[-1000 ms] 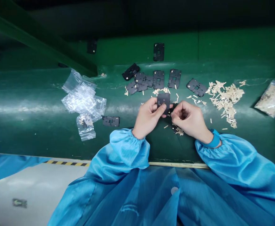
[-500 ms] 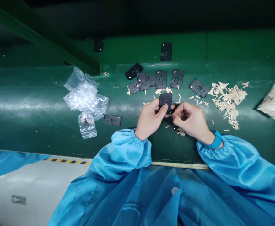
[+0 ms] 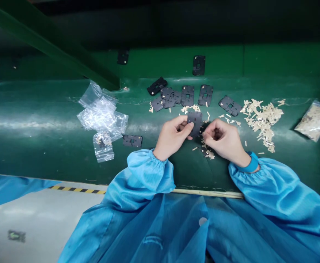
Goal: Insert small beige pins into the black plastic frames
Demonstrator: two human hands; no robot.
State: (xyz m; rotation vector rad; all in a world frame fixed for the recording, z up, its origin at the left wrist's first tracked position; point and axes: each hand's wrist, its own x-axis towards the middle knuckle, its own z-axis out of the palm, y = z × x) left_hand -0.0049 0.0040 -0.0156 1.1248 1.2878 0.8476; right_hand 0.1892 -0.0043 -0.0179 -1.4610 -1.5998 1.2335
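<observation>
My left hand [image 3: 173,137] pinches a thin black perforated plate [image 3: 194,123] between thumb and fingers, its thumb on the plate's face. My right hand [image 3: 221,138] sits just right of that plate with its fingertips curled together, and whatever they hold, if anything, is hidden. Below the hands lies a small heap of beige strips [image 3: 209,154]. A larger scatter of beige strips [image 3: 262,122] spreads to the right. Several similar black plates [image 3: 187,95] lie on the green belt [image 3: 53,153] above my hands.
Crumpled clear plastic bags [image 3: 101,118] lie left of my hands, with a black plate [image 3: 132,141] beside them. A bag of beige strips [image 3: 315,120] lies far right. A green beam [image 3: 50,40] crosses the upper left. Blue sleeves [image 3: 149,175] cover both forearms.
The black plate has shifted slightly right and tilted in my left hand. The whole view has drifted a little as my head moved.
</observation>
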